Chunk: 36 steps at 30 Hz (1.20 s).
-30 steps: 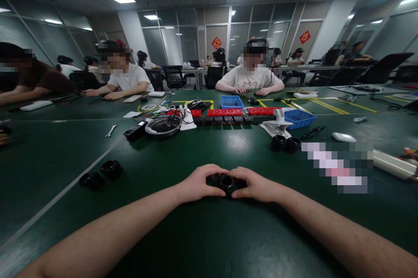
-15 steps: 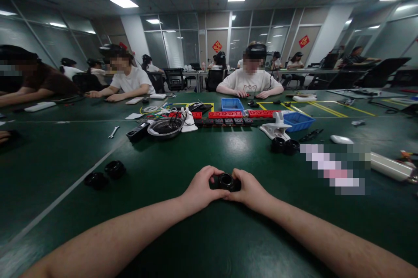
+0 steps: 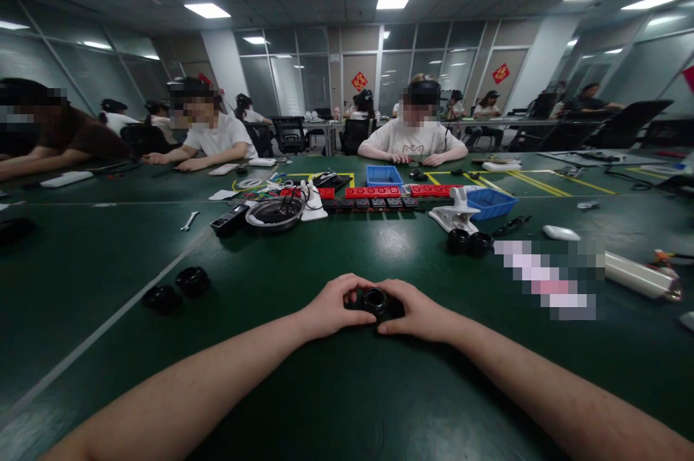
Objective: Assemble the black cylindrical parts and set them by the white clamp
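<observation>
Item in hand: black ring-shaped part (image 3: 375,300), round with an open centre, low over the green bench (image 3: 347,389), near its front middle.
Left hand (image 3: 330,308): fingers curled around the left side of the part, thumb over its top edge.
Right hand (image 3: 420,311): fingers closed on the right side of the part, fingertips nearly meeting those of the left.
Contact with bench: cannot tell whether the part rests on the surface or hangs just above it.
Nearby, left: two black round parts (image 3: 176,289), side by side, well apart from the hands.
Nearby, far right: two more black round parts (image 3: 469,243) in front of a white clamp-like fixture (image 3: 455,212).
Centre row: red blocks (image 3: 374,191), blue trays (image 3: 384,174), a shallow metal bowl (image 3: 274,212) with cables.
Risk, slipping: judged likely if the two grips twist unevenly; the smooth dark part could pop free and roll away.
Risk, pinching: fingertips crowd the rim and could be caught between mating pieces.
Risk, mixing: loose look-alike parts could be confused.
Writing: none legible on the part; two red diamond wall decorations (image 3: 358,80) carry a character too small to read; one patch on the bench is blurred out.
</observation>
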Tool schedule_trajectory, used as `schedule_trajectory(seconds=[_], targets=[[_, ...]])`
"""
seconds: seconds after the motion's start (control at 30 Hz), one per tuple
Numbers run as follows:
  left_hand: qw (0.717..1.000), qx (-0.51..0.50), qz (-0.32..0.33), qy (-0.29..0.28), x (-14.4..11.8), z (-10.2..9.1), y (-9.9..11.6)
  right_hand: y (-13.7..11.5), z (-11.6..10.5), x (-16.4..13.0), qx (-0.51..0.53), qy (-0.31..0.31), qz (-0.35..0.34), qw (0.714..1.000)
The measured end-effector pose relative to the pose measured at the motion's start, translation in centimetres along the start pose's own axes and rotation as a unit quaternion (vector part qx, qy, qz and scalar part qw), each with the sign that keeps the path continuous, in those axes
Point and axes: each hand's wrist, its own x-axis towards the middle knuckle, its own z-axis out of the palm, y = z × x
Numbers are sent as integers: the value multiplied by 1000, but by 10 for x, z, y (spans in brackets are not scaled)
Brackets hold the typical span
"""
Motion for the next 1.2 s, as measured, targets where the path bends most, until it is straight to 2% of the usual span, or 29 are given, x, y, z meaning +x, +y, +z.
schedule_trajectory(seconds=[0.07,0.17,0.37,0.6,0.73,0.87,1.0,1.1,1.2], targets=[[1000,-4,5,-14,1,-2,-1,1,-8,2,20,-52,-4,998],[1000,-9,3,-21,1,-3,-1,0,-15,4,46,-88,7,995],[1000,-1,10,-27,1,-3,1,0,-15,7,33,-84,-14,996],[999,27,5,-24,1,-4,6,2,-13,8,44,-75,9,996],[999,39,-12,1,-1,0,7,1,-7,6,35,-45,52,997],[997,51,-45,46,-6,7,10,-3,7,3,-42,27,98,994],[990,54,-73,111,-10,15,15,-13,23,0,-120,107,146,976],[985,69,-83,132,-11,17,16,-20,29,-1,-163,121,167,965],[987,67,-74,124,-9,16,13,-22,28,-2,-176,118,163,964]])
